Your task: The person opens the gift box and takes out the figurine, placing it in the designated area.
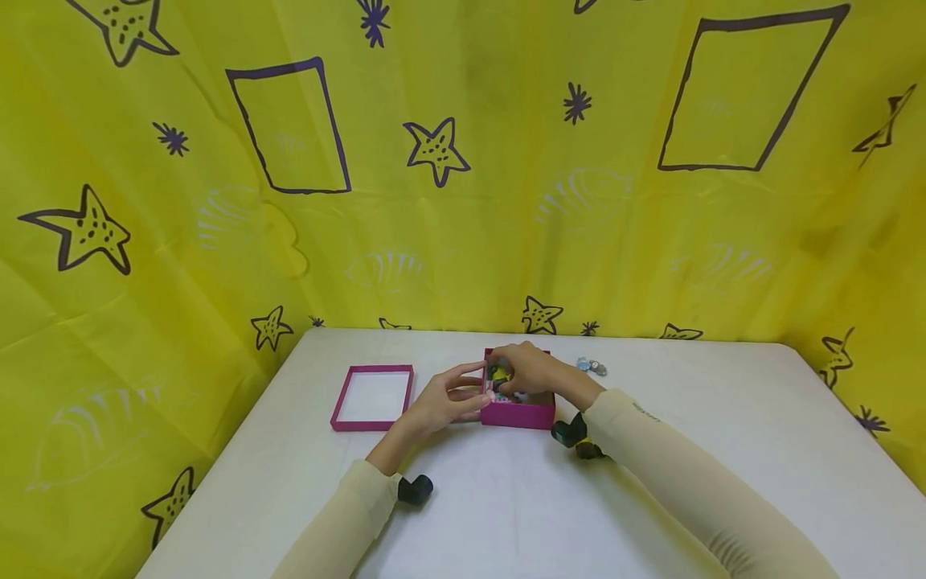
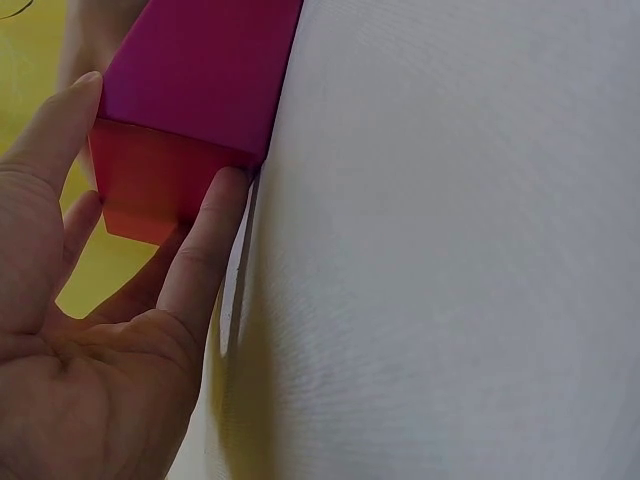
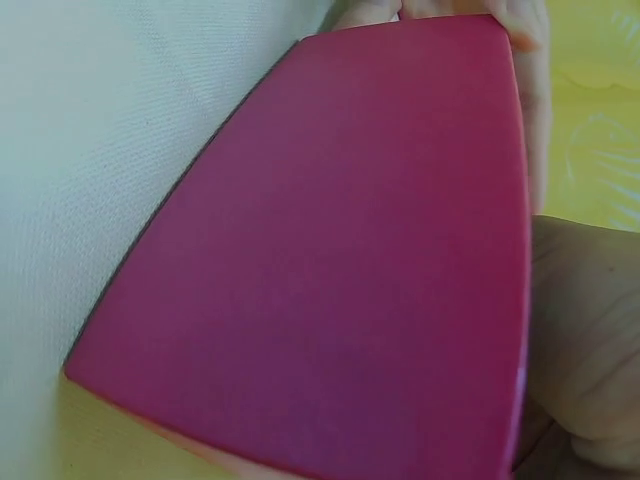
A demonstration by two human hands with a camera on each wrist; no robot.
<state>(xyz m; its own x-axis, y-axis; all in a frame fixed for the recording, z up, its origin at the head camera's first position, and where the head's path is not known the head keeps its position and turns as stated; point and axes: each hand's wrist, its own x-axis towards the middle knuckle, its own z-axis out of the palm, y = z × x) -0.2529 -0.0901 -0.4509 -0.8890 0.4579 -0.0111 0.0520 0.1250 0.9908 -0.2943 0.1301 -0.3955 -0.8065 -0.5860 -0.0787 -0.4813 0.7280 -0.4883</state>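
A magenta box [image 1: 518, 416] without a cover stands near the back of the table, with small colourful items [image 1: 499, 396] inside it. My left hand [image 1: 444, 402] is at its left end, fingers spread and fairly straight. In the left wrist view the fingertips [image 2: 232, 185] touch the box's end wall, one low near the table. My right hand [image 1: 530, 368] reaches over the right side and down into the box, fingers bent downward among the items. The box's front wall [image 3: 340, 250] hides those fingertips in the right wrist view, so I cannot tell whether they pinch anything.
The magenta-rimmed lid [image 1: 372, 426] lies to the left, its white inside facing up. A few small blue and grey trinkets [image 1: 592, 367] lie right of the box, beyond the right forearm. A yellow patterned curtain [image 1: 463, 225] hangs behind the white table [image 1: 492, 515].
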